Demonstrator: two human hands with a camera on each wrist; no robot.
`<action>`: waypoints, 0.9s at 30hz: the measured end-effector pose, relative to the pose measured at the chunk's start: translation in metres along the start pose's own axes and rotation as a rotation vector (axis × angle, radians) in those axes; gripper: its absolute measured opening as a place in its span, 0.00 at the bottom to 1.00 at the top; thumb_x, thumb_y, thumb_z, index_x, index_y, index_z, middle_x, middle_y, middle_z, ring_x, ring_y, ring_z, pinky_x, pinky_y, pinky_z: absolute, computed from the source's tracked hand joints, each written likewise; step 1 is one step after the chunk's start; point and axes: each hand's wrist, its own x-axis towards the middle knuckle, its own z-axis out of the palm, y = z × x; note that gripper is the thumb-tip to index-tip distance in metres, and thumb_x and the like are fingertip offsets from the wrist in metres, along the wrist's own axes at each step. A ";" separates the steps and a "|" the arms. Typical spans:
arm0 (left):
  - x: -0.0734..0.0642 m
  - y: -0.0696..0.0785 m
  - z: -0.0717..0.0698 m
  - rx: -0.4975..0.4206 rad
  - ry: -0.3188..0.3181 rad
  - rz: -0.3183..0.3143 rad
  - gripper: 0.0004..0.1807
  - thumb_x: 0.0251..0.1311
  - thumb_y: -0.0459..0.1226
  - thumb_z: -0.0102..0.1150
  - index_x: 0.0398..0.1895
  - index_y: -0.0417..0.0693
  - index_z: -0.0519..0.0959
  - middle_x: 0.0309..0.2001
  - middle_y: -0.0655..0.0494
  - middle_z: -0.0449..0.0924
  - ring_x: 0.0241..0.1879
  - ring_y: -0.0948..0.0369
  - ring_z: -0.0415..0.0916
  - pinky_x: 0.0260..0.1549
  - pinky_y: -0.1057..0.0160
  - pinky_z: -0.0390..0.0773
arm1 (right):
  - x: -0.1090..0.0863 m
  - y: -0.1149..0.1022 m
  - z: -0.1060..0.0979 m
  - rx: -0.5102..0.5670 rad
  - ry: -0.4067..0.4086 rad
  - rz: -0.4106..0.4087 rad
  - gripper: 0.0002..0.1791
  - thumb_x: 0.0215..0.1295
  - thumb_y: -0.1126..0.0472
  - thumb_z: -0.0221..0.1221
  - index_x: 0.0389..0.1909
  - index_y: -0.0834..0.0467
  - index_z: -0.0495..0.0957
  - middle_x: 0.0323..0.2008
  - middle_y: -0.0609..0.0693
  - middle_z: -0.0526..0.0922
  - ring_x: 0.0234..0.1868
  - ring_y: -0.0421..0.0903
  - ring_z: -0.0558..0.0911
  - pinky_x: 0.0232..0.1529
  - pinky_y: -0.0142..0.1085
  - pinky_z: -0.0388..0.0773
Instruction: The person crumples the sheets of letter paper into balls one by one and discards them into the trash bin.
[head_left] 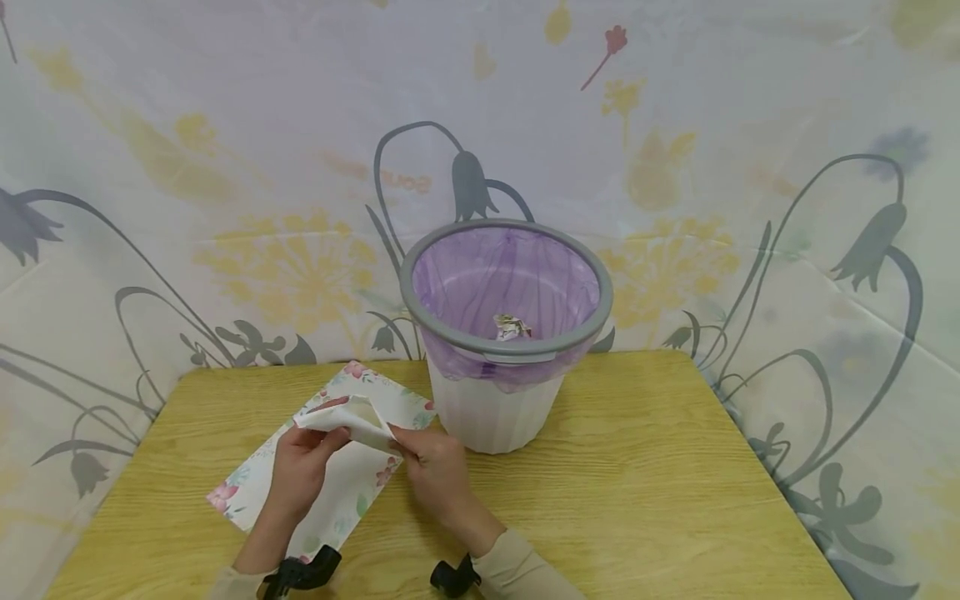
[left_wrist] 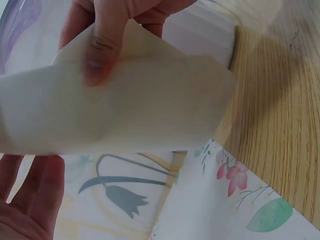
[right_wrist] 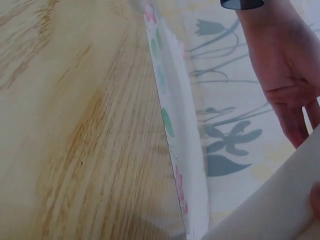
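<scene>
Both hands hold a folded white paper (head_left: pixel 360 427) above a white sheet with a floral border (head_left: pixel 348 492). A bit of red shows at the folded paper's upper left edge. My left hand (head_left: pixel 298 473) pinches its left end, thumb on the near side. At the other end my right hand (head_left: pixel 438 477) grips the corner between thumb and fingers. In the left wrist view the paper (left_wrist: pixel 140 107) is creased and plain on this face, with the right thumb pressed on it. The right wrist view shows the left hand (right_wrist: pixel 287 70) behind the paper (right_wrist: pixel 272 200).
Just right of the sheet stands a white bin (head_left: pixel 491 417) with a grey rim and a purple bag liner (head_left: pixel 487 275). A crumpled shiny wrapper (head_left: pixel 513 327) lies inside it. Beneath everything is a wood-grain table (head_left: pixel 660 483), with a flower-printed cloth (head_left: pixel 300 125) behind.
</scene>
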 end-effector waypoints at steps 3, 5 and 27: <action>0.001 0.001 0.002 -0.003 0.081 -0.017 0.17 0.64 0.17 0.54 0.46 0.42 0.85 0.43 0.61 0.85 0.43 0.66 0.82 0.42 0.69 0.81 | 0.000 0.002 0.001 0.064 0.014 0.036 0.13 0.58 0.74 0.67 0.44 0.61 0.88 0.40 0.52 0.88 0.40 0.44 0.87 0.42 0.32 0.83; 0.001 0.002 0.004 0.004 0.135 -0.024 0.17 0.64 0.17 0.54 0.41 0.44 0.86 0.39 0.62 0.85 0.40 0.67 0.82 0.41 0.71 0.81 | 0.001 0.004 0.000 0.107 0.023 0.068 0.15 0.59 0.78 0.64 0.44 0.62 0.88 0.42 0.53 0.88 0.43 0.45 0.87 0.45 0.34 0.82; 0.002 0.004 0.011 0.075 0.301 -0.024 0.16 0.54 0.15 0.62 0.39 0.38 0.89 0.34 0.63 0.88 0.30 0.68 0.83 0.28 0.72 0.81 | 0.015 -0.001 -0.011 0.469 -0.292 0.452 0.21 0.53 0.65 0.73 0.50 0.61 0.85 0.49 0.51 0.86 0.50 0.47 0.83 0.51 0.42 0.81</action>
